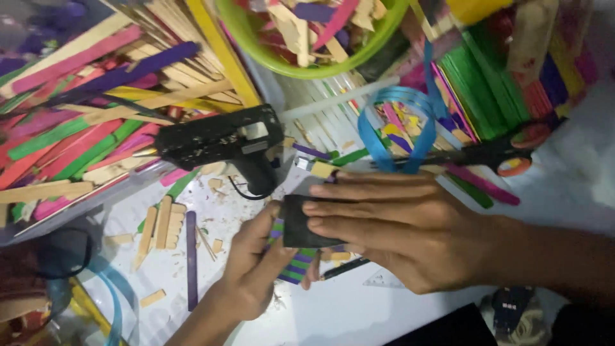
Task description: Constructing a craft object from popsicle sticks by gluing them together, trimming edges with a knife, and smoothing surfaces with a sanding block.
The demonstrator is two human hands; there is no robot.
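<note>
**While both hands close on the striped panel: pressing stage**

While flattened over a dark rectangular block (306, 222), right hand (397, 234) lies palm down, fingers straight and together, not clenched, bearing on the block. Below and beside it, left hand (253, 269) curled round the near edge of a small panel of purple and green wooden craft sticks (296, 266), thumb up against the block's left side. Panel mostly hidden under block and fingers; only striped ends showing, at table centre between the two hands, resting on the white work surface (359, 314).

Just behind the hands, black hot-glue gun (221, 142) lying on its side, nozzle toward the left, untouched. Black-handled scissors (493, 157) farther right, beside a loop of blue ribbon (400, 128). Green plastic bowl (307, 67) of mixed sticks at top; loose coloured sticks heaped at left (77, 122); offcuts and a short row of plain sticks (163, 224) scattered near the left wrist.

Judged step: holding or pressing block against stick panel, probably seating a joint. Whether glue lies between them cannot be told. Next move likely calling for steady, even downward pressure, with the left grip kept firm so the panel does not slide.
</note>
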